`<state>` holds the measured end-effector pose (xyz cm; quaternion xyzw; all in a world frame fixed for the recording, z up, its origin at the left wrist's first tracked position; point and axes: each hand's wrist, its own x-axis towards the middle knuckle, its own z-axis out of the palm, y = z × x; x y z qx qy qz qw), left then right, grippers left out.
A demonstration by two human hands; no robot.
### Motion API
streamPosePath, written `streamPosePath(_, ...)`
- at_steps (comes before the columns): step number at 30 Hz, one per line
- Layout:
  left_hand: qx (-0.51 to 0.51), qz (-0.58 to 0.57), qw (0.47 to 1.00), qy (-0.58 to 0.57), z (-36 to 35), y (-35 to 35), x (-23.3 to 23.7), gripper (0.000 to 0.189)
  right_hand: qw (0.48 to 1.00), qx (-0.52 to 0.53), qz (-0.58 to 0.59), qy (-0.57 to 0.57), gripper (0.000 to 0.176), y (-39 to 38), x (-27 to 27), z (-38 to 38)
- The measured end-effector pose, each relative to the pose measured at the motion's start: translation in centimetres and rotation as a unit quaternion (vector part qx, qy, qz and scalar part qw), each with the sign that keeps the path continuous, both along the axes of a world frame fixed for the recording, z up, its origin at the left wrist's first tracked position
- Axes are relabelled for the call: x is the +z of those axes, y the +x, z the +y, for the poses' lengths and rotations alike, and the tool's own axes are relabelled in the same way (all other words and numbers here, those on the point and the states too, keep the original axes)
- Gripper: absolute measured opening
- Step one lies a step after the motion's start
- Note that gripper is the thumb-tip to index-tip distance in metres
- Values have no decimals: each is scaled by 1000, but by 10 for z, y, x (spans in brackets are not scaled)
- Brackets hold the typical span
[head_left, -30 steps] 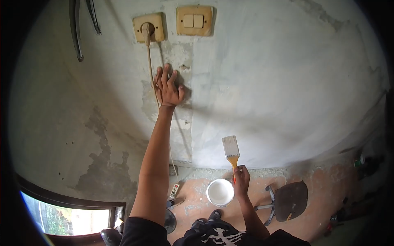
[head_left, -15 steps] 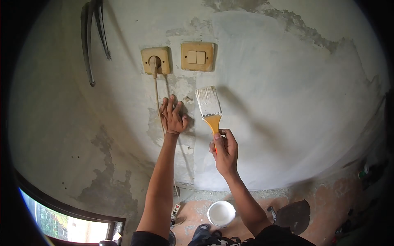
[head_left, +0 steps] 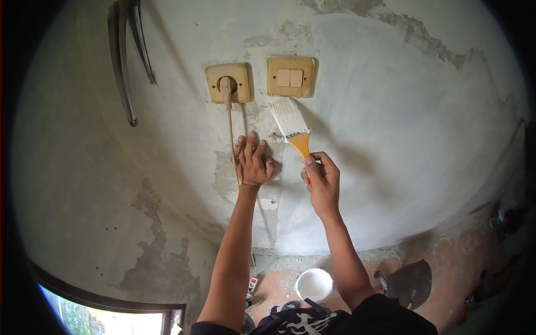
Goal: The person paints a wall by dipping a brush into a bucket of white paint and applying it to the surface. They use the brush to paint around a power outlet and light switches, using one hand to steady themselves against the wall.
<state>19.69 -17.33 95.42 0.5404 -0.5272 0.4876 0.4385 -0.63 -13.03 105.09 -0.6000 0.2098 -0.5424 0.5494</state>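
Note:
My right hand (head_left: 324,181) grips a wide paintbrush (head_left: 301,143) by its yellow handle, bristles upward. White paint coats the bristles, whose tips lean left just under the lower edge of the yellowed light switch (head_left: 290,77). Flat on the patchy wall (head_left: 363,128), my left hand (head_left: 253,163) has its fingers spread. The beige power cord (head_left: 232,134) runs down beside and behind that hand from a plug in the wall socket (head_left: 241,89). Right of the brush, the wall is coated whiter; around my left hand it is bare grey and flaking.
Below on the reddish floor stands a white bucket (head_left: 314,285). A dark flat panel (head_left: 410,285) lies to its right, and a power strip (head_left: 252,285) to its left. Dark strips (head_left: 120,61) hang at upper left; a window (head_left: 106,318) is at lower left.
The paintbrush has risen toward the light switch and tilts further left. My left hand keeps its place on the wall, while the whole view has shifted slightly.

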Motion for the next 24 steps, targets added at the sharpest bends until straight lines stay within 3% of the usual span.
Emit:
streamPosePath(10, -24, 5, 1000, -4, -6, 4, -7, 46, 994, -99, -26, 38, 23, -37, -11, 1)
streamPosePath(18, -40, 3, 999, -16, -7, 5, -5, 46, 988, -107, 41, -102, 14, -33, -26, -1)
streamPosePath(24, -34, 4, 999, -1, -4, 4, -4, 46, 979, -127, 100, -125, 16, -17, -19, -17)
